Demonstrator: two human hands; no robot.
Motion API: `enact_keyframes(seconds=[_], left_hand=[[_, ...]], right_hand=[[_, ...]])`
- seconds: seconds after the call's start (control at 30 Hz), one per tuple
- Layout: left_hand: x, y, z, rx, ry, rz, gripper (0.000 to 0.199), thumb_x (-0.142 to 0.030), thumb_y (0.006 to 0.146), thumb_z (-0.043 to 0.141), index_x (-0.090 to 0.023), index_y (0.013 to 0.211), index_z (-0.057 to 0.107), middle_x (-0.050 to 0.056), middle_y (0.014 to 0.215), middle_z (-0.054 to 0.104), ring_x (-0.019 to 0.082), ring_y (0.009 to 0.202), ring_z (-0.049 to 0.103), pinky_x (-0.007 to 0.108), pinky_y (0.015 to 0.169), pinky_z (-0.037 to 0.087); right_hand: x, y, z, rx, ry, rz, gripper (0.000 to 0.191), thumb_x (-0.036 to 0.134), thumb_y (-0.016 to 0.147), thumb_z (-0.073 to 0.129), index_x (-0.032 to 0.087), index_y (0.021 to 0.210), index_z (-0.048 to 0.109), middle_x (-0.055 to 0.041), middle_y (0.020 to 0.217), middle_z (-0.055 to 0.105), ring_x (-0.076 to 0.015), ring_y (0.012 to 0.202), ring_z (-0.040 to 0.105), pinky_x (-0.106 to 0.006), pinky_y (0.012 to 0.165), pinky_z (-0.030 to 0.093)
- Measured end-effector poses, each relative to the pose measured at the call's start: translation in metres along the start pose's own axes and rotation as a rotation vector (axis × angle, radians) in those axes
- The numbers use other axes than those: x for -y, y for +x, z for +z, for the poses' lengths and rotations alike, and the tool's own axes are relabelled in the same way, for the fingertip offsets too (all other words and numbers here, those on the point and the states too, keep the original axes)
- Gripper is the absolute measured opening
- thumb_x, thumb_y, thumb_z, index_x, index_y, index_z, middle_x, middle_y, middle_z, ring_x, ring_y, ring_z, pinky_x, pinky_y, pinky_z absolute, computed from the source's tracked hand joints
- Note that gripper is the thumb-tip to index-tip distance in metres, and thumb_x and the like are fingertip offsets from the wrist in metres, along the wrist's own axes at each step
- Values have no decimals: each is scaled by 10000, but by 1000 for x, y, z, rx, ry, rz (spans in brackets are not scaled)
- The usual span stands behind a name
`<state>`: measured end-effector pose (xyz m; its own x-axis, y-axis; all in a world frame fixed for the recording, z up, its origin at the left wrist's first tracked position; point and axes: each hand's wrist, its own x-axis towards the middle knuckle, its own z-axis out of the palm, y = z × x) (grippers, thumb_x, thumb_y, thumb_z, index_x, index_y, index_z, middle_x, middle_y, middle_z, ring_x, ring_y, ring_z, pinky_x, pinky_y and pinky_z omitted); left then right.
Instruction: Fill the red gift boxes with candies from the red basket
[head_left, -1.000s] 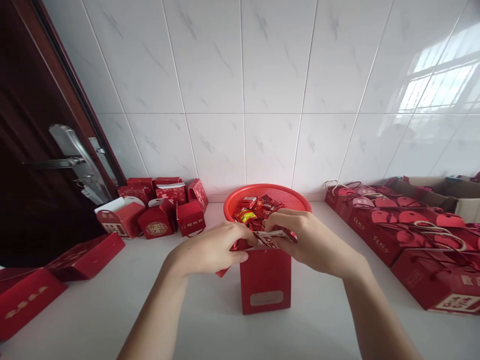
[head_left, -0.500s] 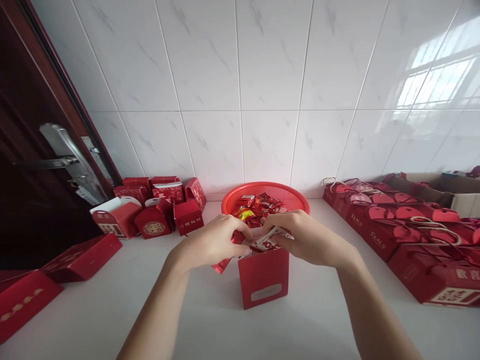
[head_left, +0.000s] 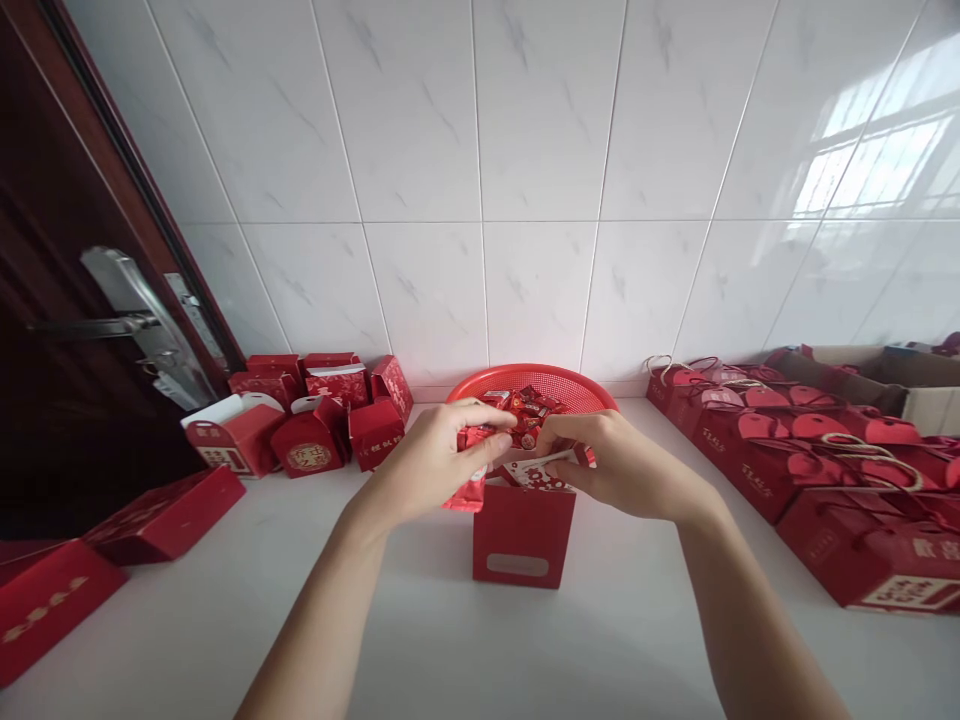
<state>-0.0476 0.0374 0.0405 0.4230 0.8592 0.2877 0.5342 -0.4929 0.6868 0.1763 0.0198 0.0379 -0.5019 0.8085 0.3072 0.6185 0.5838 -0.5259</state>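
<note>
A small upright red gift box [head_left: 521,535] with a pale oval window stands on the white counter, its top open. My left hand [head_left: 442,450] is closed around shiny red wrapped packets [head_left: 469,490] at the box's upper left. At the upper right, my right hand [head_left: 626,460] pinches the box's red-and-white patterned flap [head_left: 536,472] between thumb and fingers. A bit of red and white shows beside the right fingers; I cannot tell what it is. Just behind, a red plastic basket [head_left: 585,390] holds many red-wrapped sweets [head_left: 532,408], partly hidden by my hands.
Several open red boxes [head_left: 307,440] stand at the back left, with longer red boxes [head_left: 56,605] nearer. Rows of closed red boxes with cord handles [head_left: 750,450] line the right, beside a cardboard box [head_left: 930,400]. A tiled wall [head_left: 420,290] and a door [head_left: 67,300] bound the counter.
My left hand has lifted slightly and turned, bringing the red packets up beside the box top. The gift box has shifted slightly back and now faces me squarely. My right hand stays at the flap.
</note>
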Motion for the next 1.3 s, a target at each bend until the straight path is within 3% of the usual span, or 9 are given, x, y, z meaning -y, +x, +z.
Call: enact_keyframes(seconds=[0.07, 0.2, 0.33, 0.47, 0.6, 0.73, 0.87, 1.03, 1.3], left_hand=[[1, 4, 10, -172, -35, 138, 287, -412, 931, 568, -240, 1116, 703, 39, 1050, 699, 158, 756, 665, 261, 649, 542], [0, 14, 38, -485, -11, 489, 175, -245, 965, 544, -198, 1057, 685, 51, 1013, 682, 168, 981, 648, 287, 865, 539], [3, 22, 62, -483, 15, 656, 196, -151, 970, 516, -208, 1100, 652, 50, 994, 650, 150, 948, 646, 279, 841, 546], [14, 28, 71, -483, 81, 738, 272, -105, 978, 473, -230, 1175, 613, 57, 1010, 614, 144, 928, 634, 254, 773, 548], [21, 31, 71, -469, 78, 746, 303, -96, 987, 441, -234, 1213, 588, 56, 999, 594, 143, 912, 625, 254, 759, 542], [18, 29, 71, -279, 65, 708, 330, -154, 1007, 410, -260, 1279, 566, 70, 1057, 608, 176, 972, 617, 307, 810, 539], [14, 26, 66, -143, -31, 574, 313, -234, 1021, 399, -255, 1262, 597, 72, 1063, 620, 188, 974, 609, 329, 811, 533], [15, 24, 56, -70, -183, 405, 331, -249, 1003, 395, -230, 1236, 630, 71, 1087, 620, 209, 1011, 605, 385, 907, 513], [11, 17, 44, -33, -416, 302, 418, -120, 932, 388, -238, 1303, 541, 66, 1054, 664, 169, 907, 629, 336, 827, 556]], right_hand=[[0, 0, -1, -13, -9, -4, 178, 58, 838, 515, 205, 862, 612, 6, 797, 672, -119, 654, 567, -231, 566, 402], [-3, -2, -4, -37, 19, -7, 164, 72, 828, 515, 201, 862, 610, -6, 799, 673, -135, 691, 599, -239, 588, 428], [-7, -6, -10, -52, 33, -2, 178, 65, 817, 510, 195, 878, 616, -5, 798, 677, -127, 675, 591, -235, 590, 438], [-9, -9, -17, -38, -32, 29, 141, 69, 810, 504, 193, 795, 569, 12, 713, 628, -111, 602, 524, -229, 546, 400], [-9, -12, -21, -7, -49, 34, 144, 66, 810, 489, 196, 762, 527, 17, 705, 603, -109, 603, 502, -227, 538, 383], [-12, -14, -24, -48, -61, 46, 159, 50, 790, 488, 195, 778, 553, 13, 720, 606, -111, 614, 497, -224, 532, 381], [-14, -16, -29, -89, -47, 75, 141, 75, 801, 488, 197, 774, 556, 14, 685, 590, -114, 600, 504, -221, 512, 366], [-14, -16, -29, -102, -52, 52, 144, 87, 806, 487, 196, 815, 580, 11, 706, 606, -113, 608, 519, -222, 520, 365], [-15, -19, -31, -122, -35, 56, 97, 124, 813, 516, 196, 813, 580, 3, 744, 623, -125, 651, 546, -235, 550, 396]])
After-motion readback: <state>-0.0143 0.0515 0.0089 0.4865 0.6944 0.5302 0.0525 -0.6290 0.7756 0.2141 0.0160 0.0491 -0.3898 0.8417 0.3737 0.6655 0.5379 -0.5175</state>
